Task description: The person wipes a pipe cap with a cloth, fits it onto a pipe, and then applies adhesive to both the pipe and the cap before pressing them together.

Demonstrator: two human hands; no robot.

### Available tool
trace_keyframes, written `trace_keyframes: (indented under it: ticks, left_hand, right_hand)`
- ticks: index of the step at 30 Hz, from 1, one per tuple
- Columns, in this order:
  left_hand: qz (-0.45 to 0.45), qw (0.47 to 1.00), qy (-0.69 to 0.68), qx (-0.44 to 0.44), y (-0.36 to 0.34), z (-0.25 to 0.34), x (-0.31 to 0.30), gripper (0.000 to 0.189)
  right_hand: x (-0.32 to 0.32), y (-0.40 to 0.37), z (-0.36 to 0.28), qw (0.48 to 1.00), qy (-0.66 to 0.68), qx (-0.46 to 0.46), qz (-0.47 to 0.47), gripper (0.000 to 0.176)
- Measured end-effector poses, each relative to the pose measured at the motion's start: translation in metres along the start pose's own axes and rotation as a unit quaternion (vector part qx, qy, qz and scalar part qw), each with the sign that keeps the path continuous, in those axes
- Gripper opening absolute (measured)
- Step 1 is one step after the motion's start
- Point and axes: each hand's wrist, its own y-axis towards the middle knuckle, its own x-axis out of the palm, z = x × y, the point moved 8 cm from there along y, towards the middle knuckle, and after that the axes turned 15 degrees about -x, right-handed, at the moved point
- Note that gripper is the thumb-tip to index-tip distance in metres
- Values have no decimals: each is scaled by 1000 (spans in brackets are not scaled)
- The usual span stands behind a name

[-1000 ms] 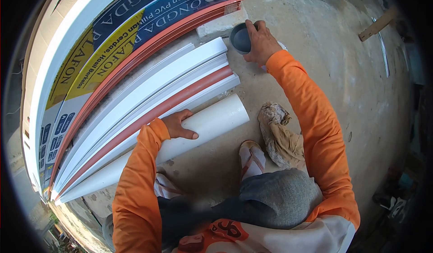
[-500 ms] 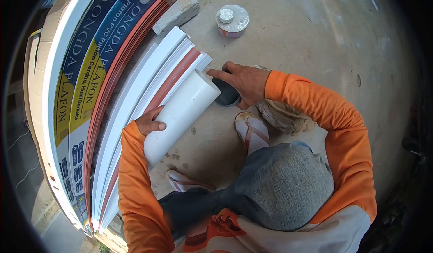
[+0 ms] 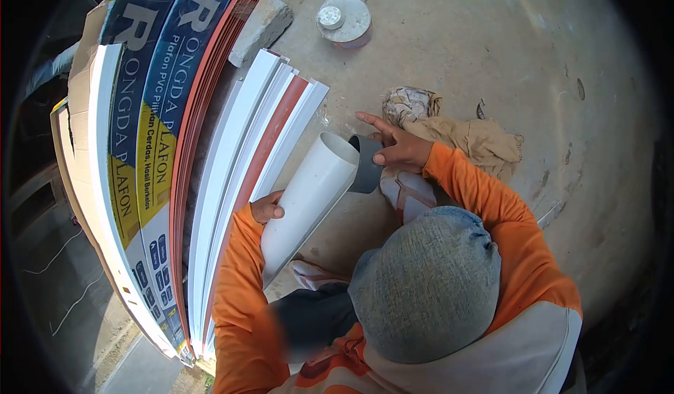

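Note:
A white pipe (image 3: 309,201) slants across the middle, its open end toward the upper right. My left hand (image 3: 267,208) is wrapped round the pipe's left side with the thumb on top. My right hand (image 3: 401,143) grips a dark grey pipe fitting (image 3: 366,169), its thumb on the near side and the index finger stretched out. The fitting is beside the white pipe's open end; whether the two touch cannot be told.
White and red-brown panels (image 3: 270,127) and printed packs (image 3: 158,92) stand at the left. A concrete block (image 3: 261,25), a round can (image 3: 345,23) and a brown cloth (image 3: 470,138) lie beyond my hands. Sandalled feet (image 3: 407,192) are below.
The white pipe has turned more upright, with its open end now facing up. My right hand has moved right and lifted the grey fitting beside it. The view has shifted.

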Motion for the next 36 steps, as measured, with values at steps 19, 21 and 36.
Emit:
trace_keyframes:
  ticks: [19, 21, 36]
  left_hand:
    - [-3, 1000, 30, -5, 34, -4, -27, 103]
    - [-8, 999, 31, 1, 37, -7, -31, 103]
    - [96, 993, 62, 0, 28, 9, -25, 94]
  right_hand:
    - [2, 28, -3, 971, -66, -152, 174, 67]
    - [10, 29, -15, 965, -143, -185, 118, 71]
    - [10, 55, 3, 950, -265, -136, 92, 56]
